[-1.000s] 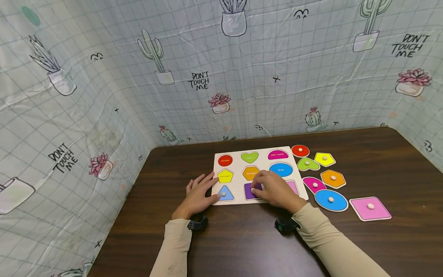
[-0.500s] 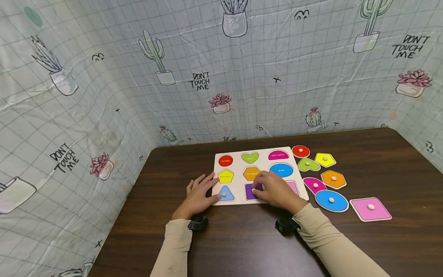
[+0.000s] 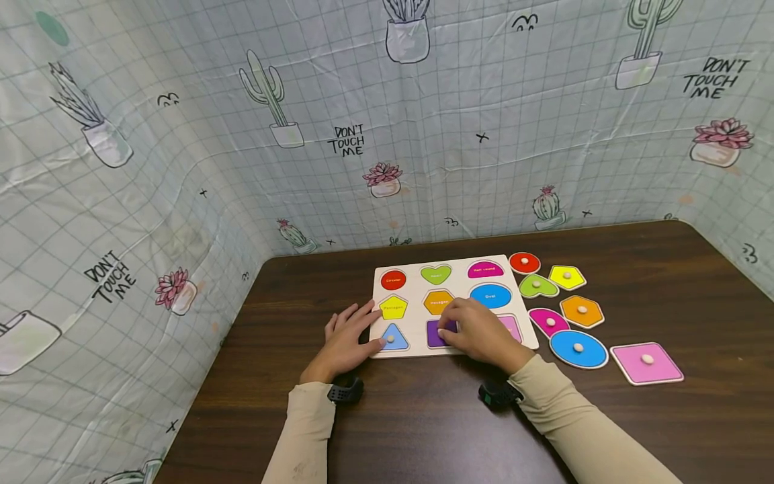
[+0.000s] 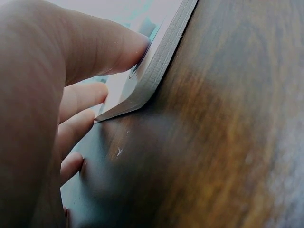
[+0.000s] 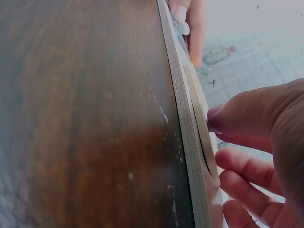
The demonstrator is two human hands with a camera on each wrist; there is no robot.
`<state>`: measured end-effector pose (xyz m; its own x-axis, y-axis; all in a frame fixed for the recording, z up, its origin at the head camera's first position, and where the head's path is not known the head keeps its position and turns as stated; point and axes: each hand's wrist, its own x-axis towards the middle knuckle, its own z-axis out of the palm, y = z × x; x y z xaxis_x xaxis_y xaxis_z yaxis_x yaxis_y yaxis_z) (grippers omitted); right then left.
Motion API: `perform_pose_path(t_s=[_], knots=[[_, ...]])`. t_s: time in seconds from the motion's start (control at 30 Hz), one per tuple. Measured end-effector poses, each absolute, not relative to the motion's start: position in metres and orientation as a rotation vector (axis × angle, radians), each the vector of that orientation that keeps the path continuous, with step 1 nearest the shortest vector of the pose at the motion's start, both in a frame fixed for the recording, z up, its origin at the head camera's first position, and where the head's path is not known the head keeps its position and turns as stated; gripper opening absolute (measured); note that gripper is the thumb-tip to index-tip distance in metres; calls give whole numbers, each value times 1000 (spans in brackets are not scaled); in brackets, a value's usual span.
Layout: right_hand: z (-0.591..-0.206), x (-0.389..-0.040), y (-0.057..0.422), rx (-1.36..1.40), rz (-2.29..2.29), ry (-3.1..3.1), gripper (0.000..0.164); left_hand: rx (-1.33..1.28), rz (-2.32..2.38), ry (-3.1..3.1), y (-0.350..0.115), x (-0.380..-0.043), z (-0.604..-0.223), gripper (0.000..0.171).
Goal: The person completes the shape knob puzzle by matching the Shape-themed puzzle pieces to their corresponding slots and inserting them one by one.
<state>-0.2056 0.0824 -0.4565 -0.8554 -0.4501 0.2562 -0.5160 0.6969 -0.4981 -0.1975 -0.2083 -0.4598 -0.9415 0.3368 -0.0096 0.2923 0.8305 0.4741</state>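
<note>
A white wooden shape-puzzle board [image 3: 415,324] lies on the table. My left hand [image 3: 346,341] rests at its left edge with fingers spread, the thumb by the light blue triangle piece [image 3: 396,344]. In the left wrist view that thumb [image 4: 109,50] presses the board near its corner. My right hand [image 3: 484,331] pinches the purple square piece [image 3: 433,335] at the bottom middle of the board; its knob is hidden by the fingers. In the right wrist view, the piece's wooden edge [image 5: 201,133] shows tilted slightly at its recess, beside the right thumb [image 5: 242,111].
Right of the board lie loose knobbed pieces: red circle [image 3: 524,263], green heart [image 3: 538,286], yellow pentagon [image 3: 567,277], orange hexagon [image 3: 582,312], magenta half round [image 3: 549,322], blue oval [image 3: 578,349] and pink piece [image 3: 647,364]. A patterned cloth [image 3: 435,168] hangs behind the table [image 3: 411,430].
</note>
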Motion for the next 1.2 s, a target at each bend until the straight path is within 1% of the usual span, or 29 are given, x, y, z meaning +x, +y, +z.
perform_pose_path(t_s=[0.57, 0.83, 1.07, 1.2], knots=[[-457, -207, 83, 814, 885, -2811, 7, 511, 715, 2921, -209, -197, -460, 64], [-453, -211, 91, 878, 1104, -2771, 10, 526, 729, 2920, -209, -198, -460, 65], [-446, -210, 106, 813, 1301, -2807, 16, 510, 734, 2916, -209, -198, -461, 64], [-440, -212, 120, 807, 1324, -2798, 17, 504, 742, 2921, -209, -198, -460, 63]])
